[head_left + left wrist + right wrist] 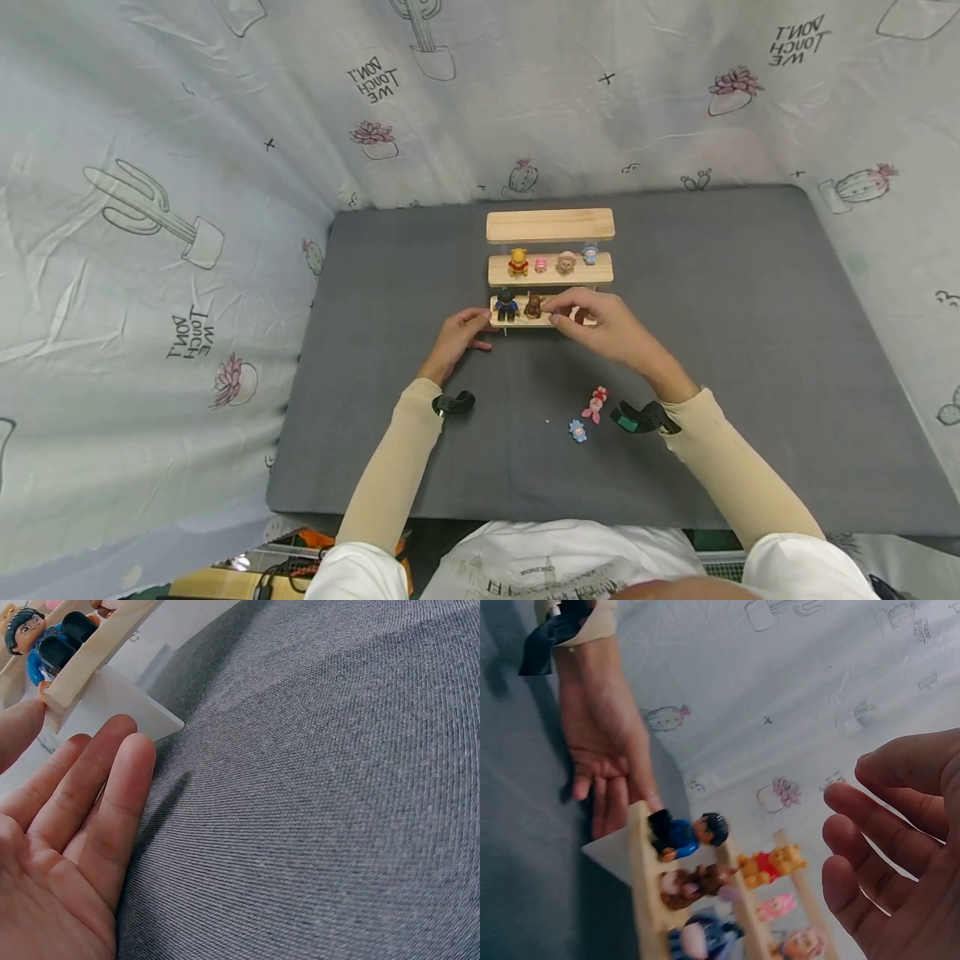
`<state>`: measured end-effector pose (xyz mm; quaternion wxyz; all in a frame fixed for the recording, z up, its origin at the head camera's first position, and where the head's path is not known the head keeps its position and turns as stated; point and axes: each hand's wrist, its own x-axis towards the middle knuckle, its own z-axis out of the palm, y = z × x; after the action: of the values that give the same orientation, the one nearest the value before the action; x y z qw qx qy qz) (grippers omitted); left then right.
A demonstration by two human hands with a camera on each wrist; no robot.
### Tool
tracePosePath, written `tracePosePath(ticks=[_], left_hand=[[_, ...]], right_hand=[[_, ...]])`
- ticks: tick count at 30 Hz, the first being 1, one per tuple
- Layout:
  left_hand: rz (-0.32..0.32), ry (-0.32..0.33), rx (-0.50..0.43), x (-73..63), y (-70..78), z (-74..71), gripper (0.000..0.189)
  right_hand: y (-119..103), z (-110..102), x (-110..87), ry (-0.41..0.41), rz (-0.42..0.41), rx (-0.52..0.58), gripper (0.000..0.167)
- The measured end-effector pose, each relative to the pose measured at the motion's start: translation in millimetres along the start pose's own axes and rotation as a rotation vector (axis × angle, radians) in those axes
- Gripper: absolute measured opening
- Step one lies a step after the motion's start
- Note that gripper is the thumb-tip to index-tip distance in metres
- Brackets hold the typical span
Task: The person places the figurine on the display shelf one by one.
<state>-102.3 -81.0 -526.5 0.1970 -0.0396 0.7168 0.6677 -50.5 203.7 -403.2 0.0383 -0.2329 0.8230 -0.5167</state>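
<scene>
A three-tier wooden stand (550, 225) holds small figurines. My left hand (459, 337) is at the left end of its lowest board, thumb touching the board's end and fingers extended by the clear support (139, 705). Along that board stand a dark-haired toy figure in blue (507, 307), a brown animal figurine (533, 307) and a dark blue donkey figurine (703, 939). Over the board's right half is my right hand (603, 325), hiding part of it. In the right wrist view its fingers are loosely bent and apart, with nothing between them, beside the figurines.
On the middle board are a yellow bear in red (518, 262), a small pink figurine (541, 265), a beige one (566, 262) and a pale blue one (590, 253). A red-and-pink figurine (595, 405) and a light blue one (577, 431) lie on the grey tablecloth (735, 333).
</scene>
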Motion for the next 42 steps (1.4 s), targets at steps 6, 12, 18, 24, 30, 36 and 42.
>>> tracePosePath(ticks=[6, 12, 18, 24, 30, 36, 42], left_hand=[[-0.007, 0.001, 0.005, -1.0, -0.4, 0.0, 0.037], [-0.002, -0.006, -0.001, -2.2, -0.5, -1.3, 0.039], [0.005, -0.004, -0.007, -3.0, 0.3, -3.7, 0.037], [0.006, -0.015, -0.019, -4.4, -0.5, -4.2, 0.036], [0.009, -0.007, -0.029, -4.4, -1.8, -4.8, 0.035], [0.001, -0.004, -0.017, -4.9, -2.3, -4.0, 0.035], [0.009, 0.000, -0.014, -4.8, -0.2, -4.5, 0.035]], right_hand=[[15, 7, -23.0, 0.017, 0.092, 0.030, 0.019], [28, 14, -38.9, 0.058, 0.168, 0.009, 0.016], [35, 4, -32.3, 0.187, 0.204, -0.099, 0.019], [43, -15, -12.0, 0.338, 0.168, -0.250, 0.023], [47, -29, 17.9, 0.324, 0.222, -0.375, 0.035], [45, -32, 33.8, 0.114, 0.359, -0.511, 0.047], [41, -31, 42.9, 0.053, 0.362, -0.611, 0.045]])
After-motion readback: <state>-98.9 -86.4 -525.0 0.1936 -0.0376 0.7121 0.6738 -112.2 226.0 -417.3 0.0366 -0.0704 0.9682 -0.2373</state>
